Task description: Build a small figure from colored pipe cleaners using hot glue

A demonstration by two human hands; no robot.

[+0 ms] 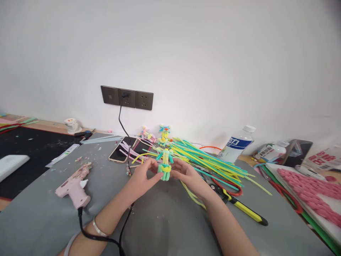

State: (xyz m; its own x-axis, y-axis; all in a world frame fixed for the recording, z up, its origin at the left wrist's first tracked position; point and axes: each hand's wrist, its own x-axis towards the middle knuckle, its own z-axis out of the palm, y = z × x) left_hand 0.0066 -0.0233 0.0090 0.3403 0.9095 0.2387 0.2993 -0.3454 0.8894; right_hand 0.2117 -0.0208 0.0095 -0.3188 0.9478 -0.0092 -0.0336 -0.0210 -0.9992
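Between my two hands, a small pipe-cleaner figure point(165, 167) stands upright above the grey mat, green at its base with yellow and teal parts above. My left hand point(146, 175) grips its left side, thumb against the green base. From the other side my right hand point(185, 173) holds it with curled fingers, some of them behind the figure. Just behind it is a similar blue and yellow pipe-cleaner figure point(164, 134), and a pink one point(146, 134) sits beside that. Loose green and yellow pipe cleaners point(210, 160) spread out behind my right hand.
A pink glue gun point(76, 186) lies at the left, its black cord running under my left forearm. Yellow-handled pliers point(245, 208) lie right of my right forearm. Farther back are phones point(121, 151) and a water bottle point(237, 144). Wall sockets point(127, 97) hold a plugged-in cord.
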